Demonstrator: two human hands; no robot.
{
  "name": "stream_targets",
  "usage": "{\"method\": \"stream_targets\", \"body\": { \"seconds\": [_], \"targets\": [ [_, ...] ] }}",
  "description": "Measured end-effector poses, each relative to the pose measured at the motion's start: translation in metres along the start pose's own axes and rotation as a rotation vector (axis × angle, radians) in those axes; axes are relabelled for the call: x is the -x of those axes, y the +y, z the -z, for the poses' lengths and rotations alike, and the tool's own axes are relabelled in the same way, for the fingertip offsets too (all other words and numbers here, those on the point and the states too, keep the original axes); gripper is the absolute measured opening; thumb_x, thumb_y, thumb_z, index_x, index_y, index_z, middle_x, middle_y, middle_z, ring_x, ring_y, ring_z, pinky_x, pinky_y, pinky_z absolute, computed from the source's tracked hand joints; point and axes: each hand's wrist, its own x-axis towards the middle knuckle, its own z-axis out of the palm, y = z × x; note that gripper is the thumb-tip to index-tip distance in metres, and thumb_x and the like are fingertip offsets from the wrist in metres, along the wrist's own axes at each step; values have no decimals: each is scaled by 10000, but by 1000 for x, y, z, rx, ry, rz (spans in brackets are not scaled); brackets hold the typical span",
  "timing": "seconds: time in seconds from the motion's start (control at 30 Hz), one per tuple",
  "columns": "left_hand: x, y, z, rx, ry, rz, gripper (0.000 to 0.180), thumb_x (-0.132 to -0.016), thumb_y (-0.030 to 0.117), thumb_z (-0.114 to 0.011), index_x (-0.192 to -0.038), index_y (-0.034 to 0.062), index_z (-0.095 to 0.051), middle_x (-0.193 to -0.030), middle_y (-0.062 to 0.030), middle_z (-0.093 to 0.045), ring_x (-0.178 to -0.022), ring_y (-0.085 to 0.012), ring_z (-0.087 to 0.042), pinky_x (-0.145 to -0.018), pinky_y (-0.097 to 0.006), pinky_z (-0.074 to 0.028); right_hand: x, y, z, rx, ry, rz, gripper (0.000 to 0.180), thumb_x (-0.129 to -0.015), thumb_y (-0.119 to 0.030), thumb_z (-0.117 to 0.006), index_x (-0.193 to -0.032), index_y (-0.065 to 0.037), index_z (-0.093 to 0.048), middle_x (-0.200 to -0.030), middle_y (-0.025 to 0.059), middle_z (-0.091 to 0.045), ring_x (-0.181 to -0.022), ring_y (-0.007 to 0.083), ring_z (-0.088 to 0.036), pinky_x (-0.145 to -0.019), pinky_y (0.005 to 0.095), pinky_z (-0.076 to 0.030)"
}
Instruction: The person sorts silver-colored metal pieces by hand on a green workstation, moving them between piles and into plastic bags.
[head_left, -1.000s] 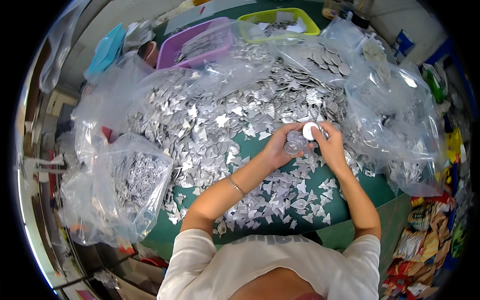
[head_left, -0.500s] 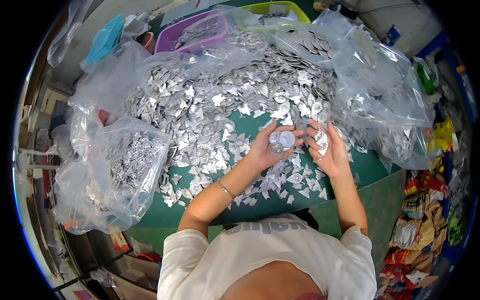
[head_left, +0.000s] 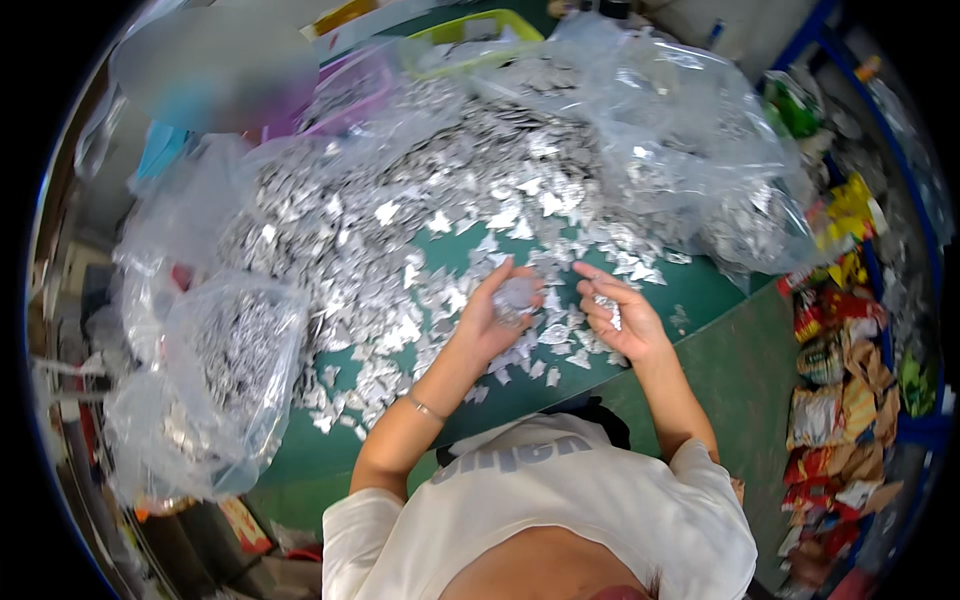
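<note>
My left hand (head_left: 487,322) is closed round a small bunch of round, silvery flat discs (head_left: 515,296), held palm up above the table's front part. A short gap to its right, my right hand (head_left: 632,325) has its fingers curled round a shiny silvery metal piece (head_left: 606,309); its outline is partly hidden by the fingers. Beneath and beyond both hands spreads a large heap of flat silvery metal pieces (head_left: 350,240), many of them pointed, lying loose on the green table (head_left: 690,300).
Clear plastic bags of metal parts stand at the left (head_left: 235,350) and the back right (head_left: 690,140). A purple bin (head_left: 375,90) and a yellow-green bin (head_left: 518,24) sit at the back. Coloured packets (head_left: 820,410) line the right side. A blurred patch covers the back left.
The view has shifted and turned. Both hands appear lower in it, more to the left. The fingers of my right hand have curled further round the silvery piece. My left hand still holds the discs.
</note>
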Motion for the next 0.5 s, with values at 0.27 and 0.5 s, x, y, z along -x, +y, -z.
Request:
{"method": "stream_targets", "body": {
  "seconds": [0.27,0.5],
  "targets": [
    [16,-5,6,117,46,-6,180,-883,276,-546,-802,116,-524,-768,-62,-504,-646,-142,-465,-427,-199,-372,62,-106,-33,782,494,914,249,-911,-185,-518,-1122,-58,-552,-677,-55,-457,-497,13,-329,-423,168,-240],
    [22,-3,16,122,80,-60,174,-880,266,-537,-805,112,-503,-765,-56,-498,-667,-135,-467,-438,-188,-377,85,-204,-67,1741,891,1395,304,-917,-225,-482,-1105,4,-552,-948,103,-587,-890,220,-547,-780,317,-420]
  ]
}}
